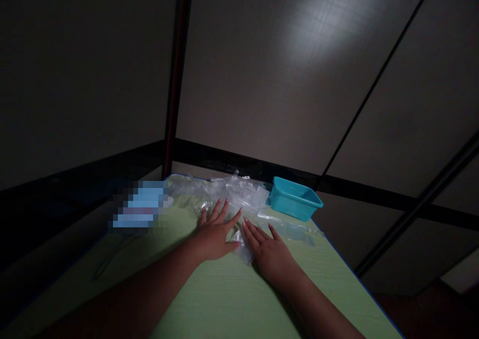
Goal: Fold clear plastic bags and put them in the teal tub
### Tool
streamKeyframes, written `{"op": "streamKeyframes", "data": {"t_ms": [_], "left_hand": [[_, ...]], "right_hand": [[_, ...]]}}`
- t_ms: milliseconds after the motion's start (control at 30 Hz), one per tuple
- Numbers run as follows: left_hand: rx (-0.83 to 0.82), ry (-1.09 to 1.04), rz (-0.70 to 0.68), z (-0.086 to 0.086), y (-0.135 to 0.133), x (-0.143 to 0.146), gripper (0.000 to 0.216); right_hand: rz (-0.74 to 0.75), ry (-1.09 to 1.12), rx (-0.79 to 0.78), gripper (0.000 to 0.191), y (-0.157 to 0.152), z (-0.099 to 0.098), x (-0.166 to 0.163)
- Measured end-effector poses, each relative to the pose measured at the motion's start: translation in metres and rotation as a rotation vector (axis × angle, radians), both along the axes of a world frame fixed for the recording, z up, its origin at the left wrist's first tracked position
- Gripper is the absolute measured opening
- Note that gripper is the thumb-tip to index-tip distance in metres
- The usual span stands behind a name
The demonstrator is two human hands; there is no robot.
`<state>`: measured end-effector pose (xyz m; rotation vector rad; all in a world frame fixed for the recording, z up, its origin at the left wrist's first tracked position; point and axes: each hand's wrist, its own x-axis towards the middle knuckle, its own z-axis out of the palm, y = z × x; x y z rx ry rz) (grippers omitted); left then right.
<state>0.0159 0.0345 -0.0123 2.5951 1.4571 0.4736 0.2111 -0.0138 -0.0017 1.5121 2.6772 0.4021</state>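
My left hand [215, 234] lies palm down with its fingers spread, resting on clear plastic near the middle of the table. Beside it, my right hand [266, 244] is stretched out flat, its fingertips close to the left index finger. A small piece of crumpled clear plastic [244, 252] shows between the two hands, partly covered by the right one. Beyond the fingers spreads a heap of crinkled clear plastic bags [239, 192]. To the right of my right hand, a flat strip of clear plastic [292, 228] lies along the tabletop.
A turquoise plastic basket [294, 210] stands at the table's back right edge. On the left lies a pixelated light-blue item [142, 204], with a thin cord or loop [112, 259] near it. The pale green table [213, 304] meets dark panelled walls [254, 80] behind.
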Motion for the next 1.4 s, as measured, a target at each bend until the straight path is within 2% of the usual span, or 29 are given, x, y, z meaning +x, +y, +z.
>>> {"op": "streamKeyframes", "data": {"t_ms": [200,500,833,1100,1233,1400], "left_hand": [[-0.05,-0.004,-0.007,0.006,-0.002,0.0,0.086],[-0.073,0.001,-0.041,0.006,-0.004,-0.003,0.089],[-0.13,0.024,-0.014,0.007,-0.003,-0.003,0.09],[-0.126,0.022,-0.018,0.004,-0.003,-0.003,0.091],[-0.129,0.024,-0.019,0.004,-0.005,-0.003,0.089],[-0.113,0.038,-0.017,0.004,-0.006,-0.001,0.086]], "right_hand": [[-0.057,-0.015,-0.077,0.075,-0.002,0.005,-0.003],[-0.032,0.041,-0.038,0.071,0.0,-0.002,0.0],[0.021,0.019,-0.015,0.065,-0.002,0.006,-0.004],[0.111,0.141,-0.013,0.083,-0.004,0.02,0.014],[0.196,0.22,0.017,0.067,-0.008,0.025,0.011],[0.091,0.234,0.009,0.057,-0.004,0.008,-0.002]]}}
